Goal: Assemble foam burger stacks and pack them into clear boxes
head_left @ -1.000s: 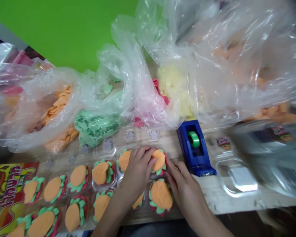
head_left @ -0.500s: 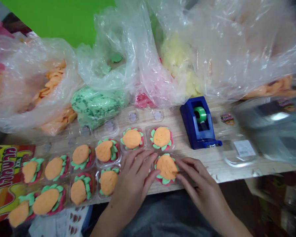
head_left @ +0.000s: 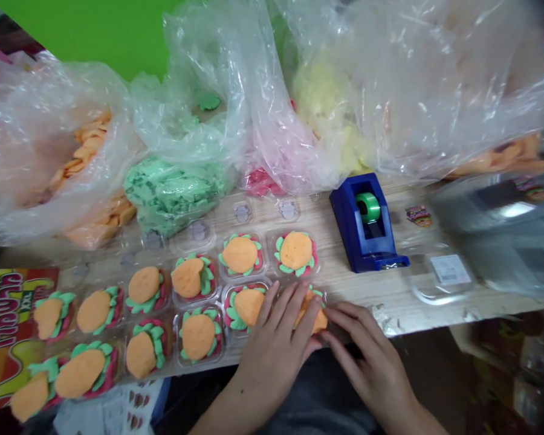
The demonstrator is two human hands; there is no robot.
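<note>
Two rows of clear plastic cups (head_left: 198, 335) hold gummy burgers with orange tops, green frills and red layers. My left hand (head_left: 278, 341) lies flat, fingers spread, over the rightmost burger of the front row (head_left: 316, 313), near the table's front edge. My right hand (head_left: 365, 350) touches the same burger from the right with stretched fingertips. Most of that burger is hidden beneath my fingers. The burger beside it (head_left: 247, 305) is uncovered.
A blue tape dispenser (head_left: 366, 223) with a green roll stands right of the cups. Clear bags of orange (head_left: 88, 175), green (head_left: 174, 190), red and yellow (head_left: 330, 115) gummy pieces fill the back. Empty clear lids (head_left: 439, 275) lie at the right. A printed yellow-red carton (head_left: 2, 320) lies at the left.
Both hands came from the back-row burger to the front-row rightmost one. My left hand then slid right onto it, which uncovered the burger beside it.
</note>
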